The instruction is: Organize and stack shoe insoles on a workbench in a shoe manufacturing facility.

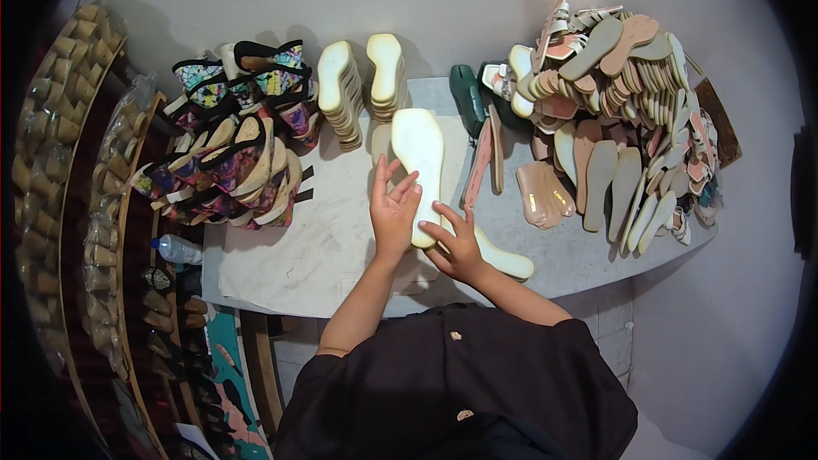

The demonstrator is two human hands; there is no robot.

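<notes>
A cream-white shoe insole (417, 145) stands out over the middle of the table, its wide toe end away from me and its heel toward me. My left hand (394, 217) holds its left edge, fingers partly spread along the side. At the heel end, my right hand (457, 247) grips the right edge with its fingertips. Another pale insole (509, 262) lies on the table just beyond my right wrist, partly hidden by my hand. Two stacks of similar insoles, a left stack (339, 89) and a right stack (386, 72), rise behind the held one.
Colourful patterned sandals (247, 149) are heaped at the left of the table (290, 268). A green shoe last (465, 98) lies right of centre. Piled soles (635, 72) and clear-wrapped insoles (544, 194) fill the right. Shelves of wooden-coloured heels (51, 128) and a bottle (179, 249) are at left.
</notes>
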